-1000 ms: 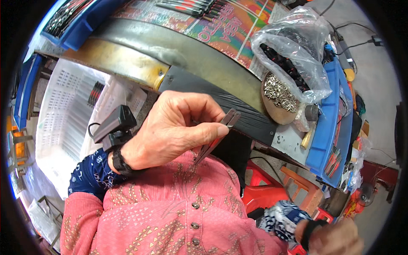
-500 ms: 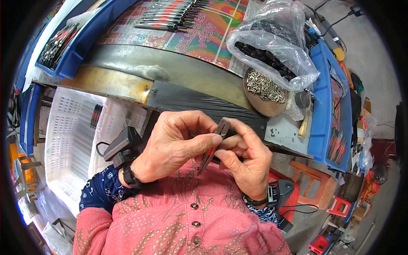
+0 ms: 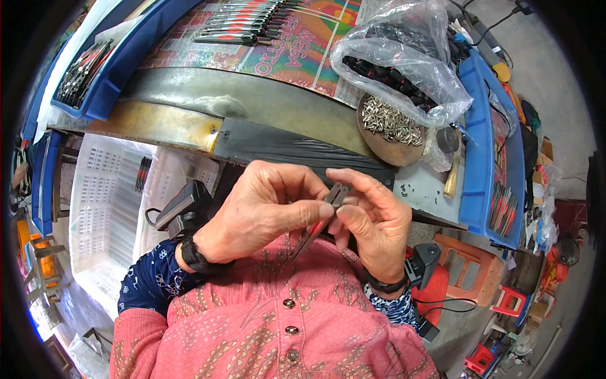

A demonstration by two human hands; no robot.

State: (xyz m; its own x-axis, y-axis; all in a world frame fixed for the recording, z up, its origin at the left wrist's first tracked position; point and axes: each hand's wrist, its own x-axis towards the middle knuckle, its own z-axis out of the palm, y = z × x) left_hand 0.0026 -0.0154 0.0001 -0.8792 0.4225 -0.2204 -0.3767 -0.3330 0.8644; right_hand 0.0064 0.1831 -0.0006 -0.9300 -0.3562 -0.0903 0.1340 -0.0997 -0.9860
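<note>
My left hand (image 3: 262,208) pinches a slim dark tool with a red middle section (image 3: 307,239) between thumb and fingers. Its grey notched metal end points up and away, and its thin tail slants down toward my shirt. Close against that metal end is my right hand (image 3: 379,224), its index finger stretched past the top and its thumb bent in toward the other fingers. Whatever may lie between those right fingertips is hidden or too small to make out. Both hands are held above my lap, in front of the bench edge.
On the bench lie a row of red-and-black tools (image 3: 243,22), a round dish of small metal pins (image 3: 391,123) and a clear plastic bag of black parts (image 3: 404,69). Blue bins (image 3: 104,88) flank the bench. A white plastic crate (image 3: 104,208) stands below left, an orange stool (image 3: 470,268) at right.
My right thumb and fingers have shifted up and closer to the tool's metal end. The tool has tilted slightly and moved a little to the right in my left hand.
</note>
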